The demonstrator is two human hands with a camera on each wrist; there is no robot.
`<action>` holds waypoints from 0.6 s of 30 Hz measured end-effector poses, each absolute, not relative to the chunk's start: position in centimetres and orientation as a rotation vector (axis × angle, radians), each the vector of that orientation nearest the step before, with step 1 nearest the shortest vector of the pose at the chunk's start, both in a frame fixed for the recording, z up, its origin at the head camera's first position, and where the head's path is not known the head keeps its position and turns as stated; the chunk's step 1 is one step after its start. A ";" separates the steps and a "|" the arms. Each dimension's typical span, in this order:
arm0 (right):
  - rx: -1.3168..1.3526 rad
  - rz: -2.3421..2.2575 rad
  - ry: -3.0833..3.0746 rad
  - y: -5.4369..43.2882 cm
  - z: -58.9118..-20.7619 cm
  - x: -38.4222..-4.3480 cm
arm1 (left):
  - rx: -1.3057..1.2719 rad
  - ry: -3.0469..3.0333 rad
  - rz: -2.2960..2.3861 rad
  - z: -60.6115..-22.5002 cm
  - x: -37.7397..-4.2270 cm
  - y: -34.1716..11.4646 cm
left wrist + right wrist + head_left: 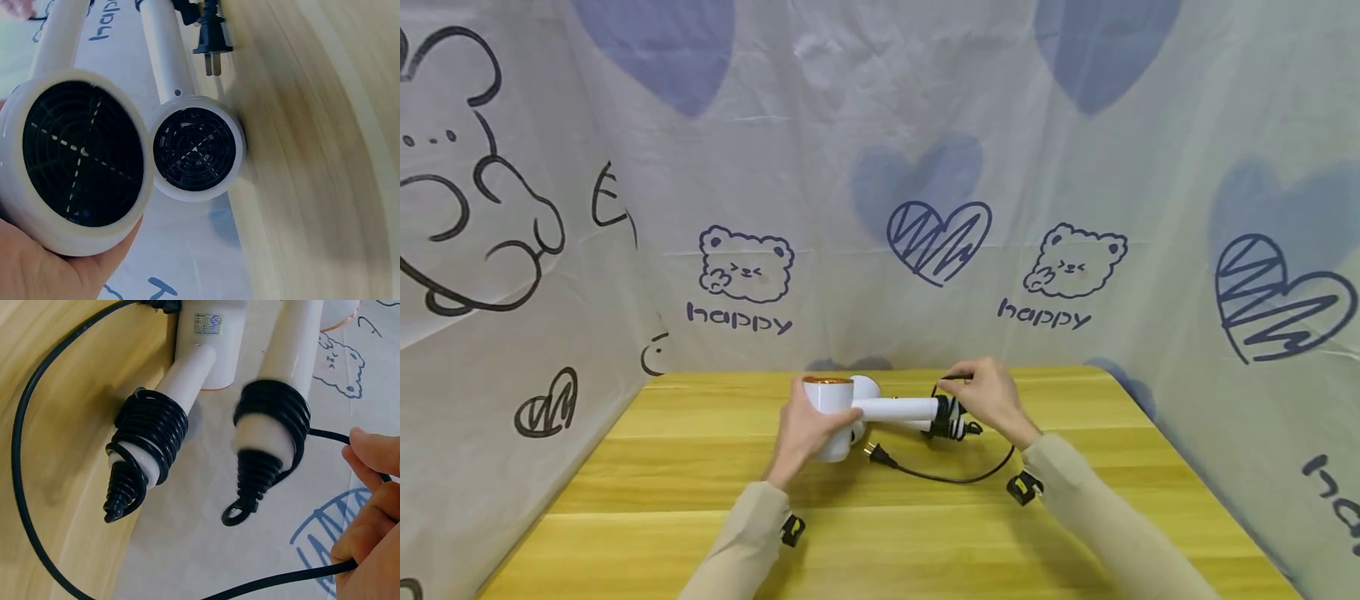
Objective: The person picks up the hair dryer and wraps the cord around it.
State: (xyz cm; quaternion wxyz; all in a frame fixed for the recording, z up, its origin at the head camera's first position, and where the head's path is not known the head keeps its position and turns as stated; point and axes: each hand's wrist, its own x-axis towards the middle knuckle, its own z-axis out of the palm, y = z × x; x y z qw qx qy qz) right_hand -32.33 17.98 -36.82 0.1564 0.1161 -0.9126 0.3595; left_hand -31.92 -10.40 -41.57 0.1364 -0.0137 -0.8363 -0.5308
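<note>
My left hand (pixel 801 429) grips a white hair dryer (pixel 833 425) round its barrel, thumb over the front. The handle of this dryer points right, with black cord (pixel 273 405) wound in tight coils near its end. Between thumb and fingers, my right hand (pixel 988 394) pinches the loose length of that cord, just off the coils. From there the cord loops down and back left to a two-pin plug (pixel 881 455). A second white hair dryer (pixel 199 103) lies behind on the table, its own cord (pixel 150 431) wrapped round its handle.
The yellow wood-grain table (pixel 700 467) spreads under both arms. White sheeting with printed hearts and bears (pixel 745 265) hangs along the back and both sides. A small black device (pixel 1024 487) sits at the right wrist, another (pixel 792 530) at the left.
</note>
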 end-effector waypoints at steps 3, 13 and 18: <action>0.353 1.008 -2.568 17.8 -37.1 -32.0 | 0.001 -2.392 -1.517 -41.5 -31.7 -10.1; 0.287 1.049 -2.479 17.2 -37.9 -31.2 | 0.133 -2.302 -1.516 -40.9 -31.7 -9.4; 0.383 1.007 -2.452 16.8 -38.3 -30.8 | 0.194 -2.225 -1.538 -40.9 -31.5 -9.1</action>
